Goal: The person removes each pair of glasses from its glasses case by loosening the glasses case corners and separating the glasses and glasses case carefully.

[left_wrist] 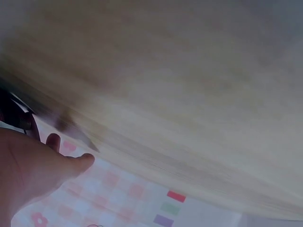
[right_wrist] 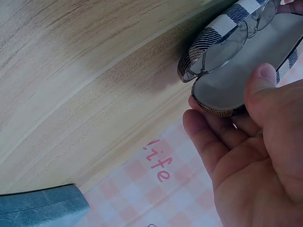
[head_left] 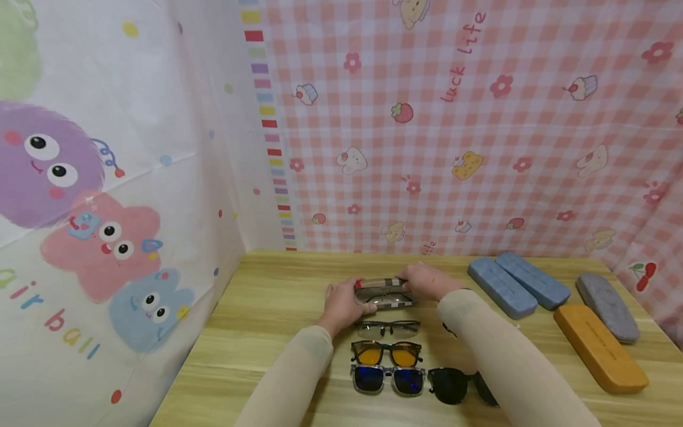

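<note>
A checked glasses case (head_left: pixel 380 283) stands open at the back middle of the table, with clear wire-rimmed glasses (right_wrist: pixel 226 56) lying inside it. My right hand (head_left: pixel 428 281) pinches the raised lid (right_wrist: pixel 220 90) at its right end, thumb inside and fingers outside. At the other end, my left hand (head_left: pixel 341 305) grips the case, its thumb along the front. In the left wrist view the case is mostly cut off at the edge. Just in front of the case lie rimless-looking clear glasses (head_left: pixel 388 328), then orange-lensed glasses (head_left: pixel 404 354).
Blue-lensed sunglasses (head_left: pixel 368 379) and black sunglasses (head_left: pixel 449 385) lie near the front, the black pair partly under the right sleeve. On the right are two blue cases (head_left: pixel 501 286), a grey case (head_left: pixel 608 305) and an orange case (head_left: pixel 600 350). Printed cloths hang behind and left.
</note>
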The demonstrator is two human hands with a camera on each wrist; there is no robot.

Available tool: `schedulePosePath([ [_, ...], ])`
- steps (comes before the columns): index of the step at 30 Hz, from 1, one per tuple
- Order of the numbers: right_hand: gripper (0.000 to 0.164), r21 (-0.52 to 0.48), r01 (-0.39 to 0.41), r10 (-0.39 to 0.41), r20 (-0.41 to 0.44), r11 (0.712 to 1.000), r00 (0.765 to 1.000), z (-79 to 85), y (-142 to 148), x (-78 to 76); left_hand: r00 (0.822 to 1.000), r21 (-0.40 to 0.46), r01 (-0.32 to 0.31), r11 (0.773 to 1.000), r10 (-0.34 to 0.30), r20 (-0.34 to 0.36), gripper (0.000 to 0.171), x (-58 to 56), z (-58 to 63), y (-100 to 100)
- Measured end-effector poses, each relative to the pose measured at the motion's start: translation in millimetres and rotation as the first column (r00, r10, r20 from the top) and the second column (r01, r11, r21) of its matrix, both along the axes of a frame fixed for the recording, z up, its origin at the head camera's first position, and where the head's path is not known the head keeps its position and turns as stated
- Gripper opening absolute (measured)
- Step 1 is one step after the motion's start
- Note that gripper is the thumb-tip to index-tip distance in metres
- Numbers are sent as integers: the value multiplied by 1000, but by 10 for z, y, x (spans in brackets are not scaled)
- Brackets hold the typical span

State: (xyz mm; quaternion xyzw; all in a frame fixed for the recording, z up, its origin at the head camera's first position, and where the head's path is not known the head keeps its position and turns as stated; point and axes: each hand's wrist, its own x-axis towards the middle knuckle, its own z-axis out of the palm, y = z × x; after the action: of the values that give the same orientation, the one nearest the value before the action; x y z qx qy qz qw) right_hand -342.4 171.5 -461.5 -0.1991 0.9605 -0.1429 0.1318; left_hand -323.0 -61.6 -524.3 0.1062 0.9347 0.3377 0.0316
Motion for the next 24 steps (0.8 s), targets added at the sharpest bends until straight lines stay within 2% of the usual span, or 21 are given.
schedulePosePath([
  [3, 19, -58, 23, -22, 16, 998, 1000, 11, 8, 2, 1000, -12, -10, 1000, 10, -11, 80, -11, -37, 7],
  [6, 34, -116, 69, -63, 53, 991, 997, 44, 11, 10, 999, -26, -20, 999, 20, -28, 85, -24, -76, 11],
  [10, 41, -123, 94, -85, 73, 988, 994, 80, 17, 9, 999, -17, -23, 1000, 23, -37, 94, -37, -98, 16],
  [13, 39, -102, 83, -79, 36, 991, 996, 76, 19, -15, 999, 7, -15, 1000, 15, -41, 99, -44, -100, 10],
  [17, 37, -72, 74, -78, -59, 995, 995, 29, 0, -34, 999, 29, -11, 1000, 12, -35, 102, -53, -116, -19],
  [24, 39, -22, 130, -131, -209, 991, 969, -43, -49, 35, 1000, 84, 22, 996, -20, -20, 117, -21, -123, -63],
])
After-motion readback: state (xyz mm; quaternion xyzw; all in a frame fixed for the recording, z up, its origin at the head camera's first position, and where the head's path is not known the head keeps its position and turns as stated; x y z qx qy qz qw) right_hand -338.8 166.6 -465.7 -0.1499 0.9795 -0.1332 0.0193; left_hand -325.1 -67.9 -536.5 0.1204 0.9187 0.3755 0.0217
